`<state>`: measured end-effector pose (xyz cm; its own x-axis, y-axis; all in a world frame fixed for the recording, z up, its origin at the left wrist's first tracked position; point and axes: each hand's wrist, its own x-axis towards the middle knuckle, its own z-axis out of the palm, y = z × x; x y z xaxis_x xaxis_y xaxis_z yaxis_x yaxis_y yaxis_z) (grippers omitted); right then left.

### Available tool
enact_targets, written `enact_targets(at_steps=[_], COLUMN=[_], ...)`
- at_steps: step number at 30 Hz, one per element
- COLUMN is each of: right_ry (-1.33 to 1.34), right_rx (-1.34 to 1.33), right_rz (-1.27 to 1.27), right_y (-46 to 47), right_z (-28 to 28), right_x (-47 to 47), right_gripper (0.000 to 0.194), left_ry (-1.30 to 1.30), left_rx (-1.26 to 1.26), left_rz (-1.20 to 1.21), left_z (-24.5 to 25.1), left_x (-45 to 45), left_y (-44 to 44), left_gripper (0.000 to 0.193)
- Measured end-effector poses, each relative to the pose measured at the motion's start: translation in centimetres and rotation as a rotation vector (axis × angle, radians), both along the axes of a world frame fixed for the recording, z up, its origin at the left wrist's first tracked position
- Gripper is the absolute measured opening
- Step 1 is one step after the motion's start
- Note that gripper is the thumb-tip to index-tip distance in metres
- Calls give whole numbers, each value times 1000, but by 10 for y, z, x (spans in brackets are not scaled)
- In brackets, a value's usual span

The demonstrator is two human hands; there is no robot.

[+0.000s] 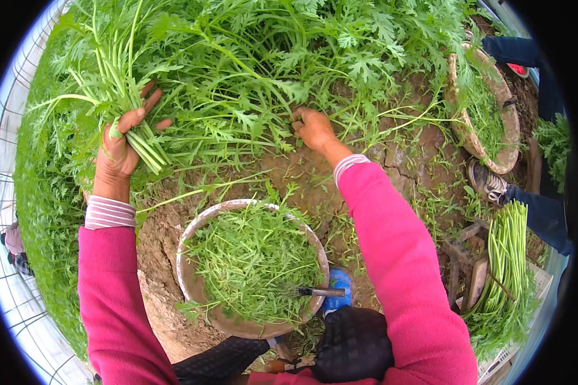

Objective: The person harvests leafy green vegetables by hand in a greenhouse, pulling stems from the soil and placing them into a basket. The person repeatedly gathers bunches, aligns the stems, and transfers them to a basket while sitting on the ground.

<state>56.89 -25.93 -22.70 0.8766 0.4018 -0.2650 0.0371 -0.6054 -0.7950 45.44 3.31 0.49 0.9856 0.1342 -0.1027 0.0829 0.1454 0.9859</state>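
Observation:
At the upper left, my left hand holds a bunch of leafy green stems, cut ends pointing down and right, some fingers spread beyond them. My right hand reaches in at the base of the standing leafy plants, its fingertips closed around a stem low near the soil. Between my forearms a round basin with a worn, muddy rim holds loose leafy trimmings. A tool with a short dark handle lies across the basin's right side; its head is hard to make out among the leaves.
A second basin with greens stands at the upper right, beside a co-worker's shoe and legs. Below it, a tied bundle of stems leans by a wooden stool. Another person is far left. Scraps litter the soil.

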Motion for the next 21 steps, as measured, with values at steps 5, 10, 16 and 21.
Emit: enact_targets(at_steps=[5,10,16,21], right_ry=[33,180,-50,-375], right_rx=[146,73,-22,-151], right_rz=[64,96,99,211], right_y=[3,-4,-8,24], right_z=[2,27,42,29], right_x=[-3,-1,7,16], right_gripper=[21,18,17,16], left_ry=[0,22,23,19], left_rx=[-6,-4,-5,-3], left_rz=[27,37,20,-15], left_z=[-7,-8,-6,0], left_x=[-9,-12,-13,-11], left_y=[8,11,6,0], left_gripper=[70,69,70,70])
